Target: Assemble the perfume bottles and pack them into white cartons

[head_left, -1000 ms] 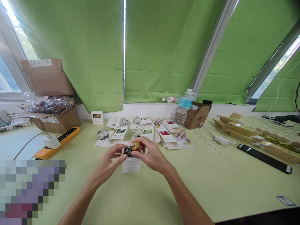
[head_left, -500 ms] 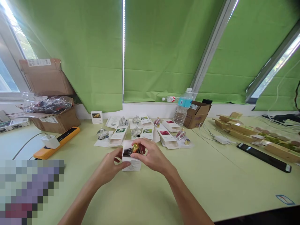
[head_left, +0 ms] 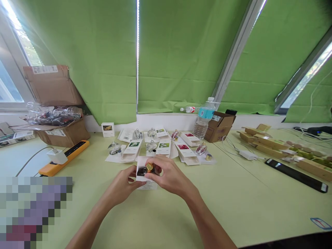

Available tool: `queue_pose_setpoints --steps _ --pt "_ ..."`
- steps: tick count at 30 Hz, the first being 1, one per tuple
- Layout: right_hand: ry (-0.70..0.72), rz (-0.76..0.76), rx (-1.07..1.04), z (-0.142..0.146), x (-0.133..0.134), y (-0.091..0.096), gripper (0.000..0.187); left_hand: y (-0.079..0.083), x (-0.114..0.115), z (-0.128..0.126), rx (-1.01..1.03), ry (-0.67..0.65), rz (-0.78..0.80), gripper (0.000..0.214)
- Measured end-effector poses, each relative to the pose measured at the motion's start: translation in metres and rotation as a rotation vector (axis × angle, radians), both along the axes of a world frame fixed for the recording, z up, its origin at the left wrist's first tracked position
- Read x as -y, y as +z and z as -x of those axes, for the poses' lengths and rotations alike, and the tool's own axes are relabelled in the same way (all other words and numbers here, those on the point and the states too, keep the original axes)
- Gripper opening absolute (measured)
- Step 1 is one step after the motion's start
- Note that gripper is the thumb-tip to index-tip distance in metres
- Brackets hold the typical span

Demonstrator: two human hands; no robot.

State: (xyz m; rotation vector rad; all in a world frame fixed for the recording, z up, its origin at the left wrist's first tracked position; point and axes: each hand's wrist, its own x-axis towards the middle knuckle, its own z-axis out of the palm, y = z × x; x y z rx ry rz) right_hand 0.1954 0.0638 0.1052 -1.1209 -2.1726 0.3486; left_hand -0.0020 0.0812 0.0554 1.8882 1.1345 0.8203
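Note:
Both hands meet over a small open white box [head_left: 145, 182] on the pale green table [head_left: 233, 200]. A dark little bottle with a gold cap [head_left: 146, 169] sits in the box's mouth. My right hand [head_left: 167, 176] pinches the bottle at the cap end. My left hand [head_left: 123, 185] grips the box's left side with curled fingers. Behind them lie several opened white boxes [head_left: 164, 148] and small glass bottles [head_left: 114, 148].
An open brown carton [head_left: 55, 107] of clear bottles stands at the back left, beside an orange power strip [head_left: 64, 157]. A water bottle [head_left: 203, 119] and small carton [head_left: 220, 126] stand behind. Wooden pieces [head_left: 267, 145], a charger and a black bar [head_left: 295, 174] lie at the right.
The dark bottle was held above the box between both hands; it has come down into the box's mouth, and my left hand has shifted onto the box.

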Motion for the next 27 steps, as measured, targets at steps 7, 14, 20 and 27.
queue_pose_setpoints --steps 7,14,20,27 --pt "0.038 0.021 -0.004 -0.0004 0.0006 0.0003 0.013 0.0028 0.0011 -0.0008 0.021 -0.022 0.042 0.023" --pt "0.056 0.021 0.007 -0.001 0.0004 0.0019 0.01 0.0035 0.0018 -0.0008 0.045 -0.037 0.062 0.023" --pt "0.054 0.001 0.031 -0.0003 0.0019 0.0008 0.011 0.0053 0.0018 -0.0013 0.049 -0.046 0.064 0.023" --pt "0.051 -0.01 0.055 -0.0001 0.0026 -0.0001 0.01 0.0031 0.001 -0.0018 0.059 -0.051 0.056 0.023"
